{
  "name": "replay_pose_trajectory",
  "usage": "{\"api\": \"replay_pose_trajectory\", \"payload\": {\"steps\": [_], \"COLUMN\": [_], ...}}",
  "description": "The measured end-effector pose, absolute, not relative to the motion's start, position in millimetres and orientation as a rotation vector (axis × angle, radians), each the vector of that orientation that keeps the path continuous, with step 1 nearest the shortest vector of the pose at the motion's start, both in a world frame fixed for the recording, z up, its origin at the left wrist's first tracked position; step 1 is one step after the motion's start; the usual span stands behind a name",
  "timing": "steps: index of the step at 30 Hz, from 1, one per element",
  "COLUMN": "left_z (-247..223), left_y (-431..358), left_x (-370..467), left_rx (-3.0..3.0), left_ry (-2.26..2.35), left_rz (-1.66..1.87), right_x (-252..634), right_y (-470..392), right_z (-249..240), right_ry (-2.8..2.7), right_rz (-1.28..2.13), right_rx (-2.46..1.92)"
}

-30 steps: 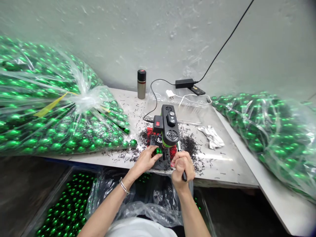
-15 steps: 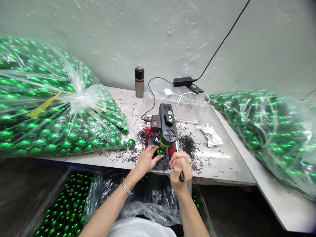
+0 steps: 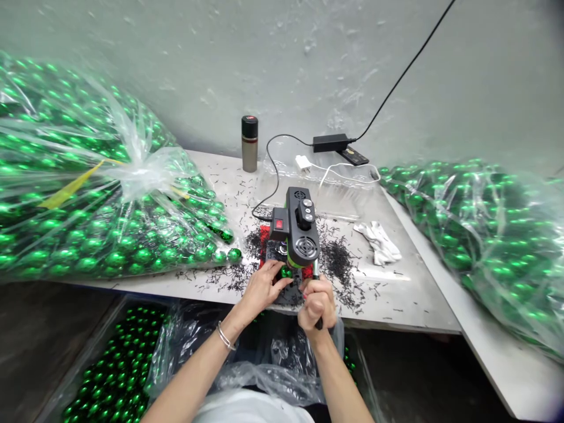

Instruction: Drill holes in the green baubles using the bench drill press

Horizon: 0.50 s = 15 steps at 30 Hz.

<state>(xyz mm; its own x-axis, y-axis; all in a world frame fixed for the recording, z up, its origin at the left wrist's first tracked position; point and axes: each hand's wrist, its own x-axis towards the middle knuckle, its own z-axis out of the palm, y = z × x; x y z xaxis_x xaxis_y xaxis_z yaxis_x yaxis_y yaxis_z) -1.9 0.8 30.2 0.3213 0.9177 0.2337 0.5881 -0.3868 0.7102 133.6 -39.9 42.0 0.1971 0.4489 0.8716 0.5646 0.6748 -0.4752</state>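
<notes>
Fingers of the L hand (image 3: pixel 262 288) are pinched about a metallic green ball (image 3: pixel 286 272); those of the R hand (image 3: pixel 316 304) are curled in a fist round a black lever handle (image 3: pixel 319 324). Largest to smallest: tied clear bag of green balls (image 3: pixel 137 179) at L, a 2nd clear bag (image 3: pixel 531 205) of them at R, then white worktable (image 3: pixel 392 296) w/ black scraps (image 3: pixel 337 259) strewn on it. Next, small black benchtop machine (image 3: pixel 302 220), at the table's near edge betw. the bags. Lever handle, on its R side, is prob. rigid; best taken by the whole fist, low on the grip. Ball's smallest: prob. light, slick & easily scuffed, so a light hold at its sides, thumb opp. fingers. It's just below the machine's head, betw. L thumb & fingertips, apart from the R hand.
</notes>
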Motion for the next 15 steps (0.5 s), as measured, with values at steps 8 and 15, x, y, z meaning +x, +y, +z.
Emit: {"api": "replay_pose_trajectory", "payload": {"steps": [8,15], "left_z": [29,23], "left_y": [1,-3], "left_x": [-1,0], "left_rx": [2.036,1.997], "left_ry": [1.321,1.278], "left_rz": [0.867,0.996], "right_x": [142,141], "right_y": [-37,-45], "right_z": [45,109], "right_ry": [-1.63,-1.478], "right_rz": [-0.207,0.034], "right_rx": [-0.877,-0.987]}}
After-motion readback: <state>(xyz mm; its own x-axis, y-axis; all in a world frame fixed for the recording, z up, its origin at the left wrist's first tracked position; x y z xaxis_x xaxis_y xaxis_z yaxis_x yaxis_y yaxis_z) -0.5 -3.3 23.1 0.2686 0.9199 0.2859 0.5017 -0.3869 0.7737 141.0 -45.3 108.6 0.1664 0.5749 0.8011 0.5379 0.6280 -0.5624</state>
